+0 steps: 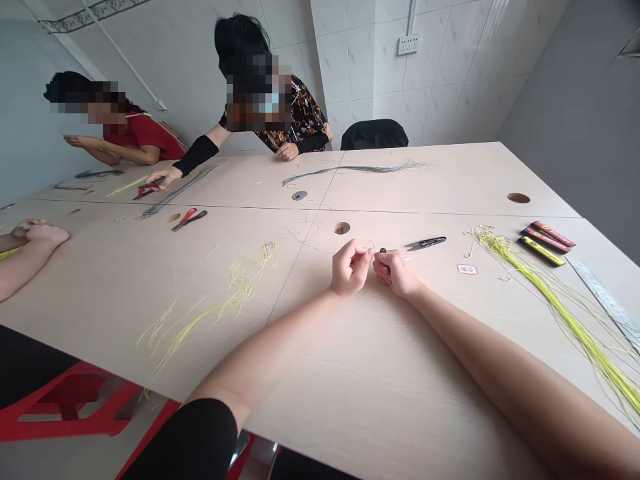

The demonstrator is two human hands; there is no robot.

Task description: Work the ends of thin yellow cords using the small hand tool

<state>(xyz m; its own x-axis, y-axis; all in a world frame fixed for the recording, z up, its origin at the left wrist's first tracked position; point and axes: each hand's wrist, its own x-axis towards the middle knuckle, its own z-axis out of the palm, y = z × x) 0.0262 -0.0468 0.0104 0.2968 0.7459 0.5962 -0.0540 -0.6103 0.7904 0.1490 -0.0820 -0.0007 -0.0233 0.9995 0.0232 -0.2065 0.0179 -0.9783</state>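
Note:
My left hand (pixel 349 267) and my right hand (pixel 395 272) meet over the middle of the pale wooden table (pixel 380 373), fingers pinched together. The left pinches a thin pale cord (pixel 305 241) that loops away toward the table's round hole (pixel 342 228). The right pinches a small dark bead-like piece (pixel 383 251). Black thread snips (pixel 425 243) lie just beyond my right hand. A small pink-and-white label (pixel 467 269) lies to the right.
A bundle of yellow cords (pixel 560 303) runs along the right, another (pixel 220 307) at left. Red-and-yellow black packets (pixel 546 241) and a metal ruler (pixel 607 303) sit far right. Two other people work at the far side with red pliers (pixel 189 219) and grey cords (pixel 360 169).

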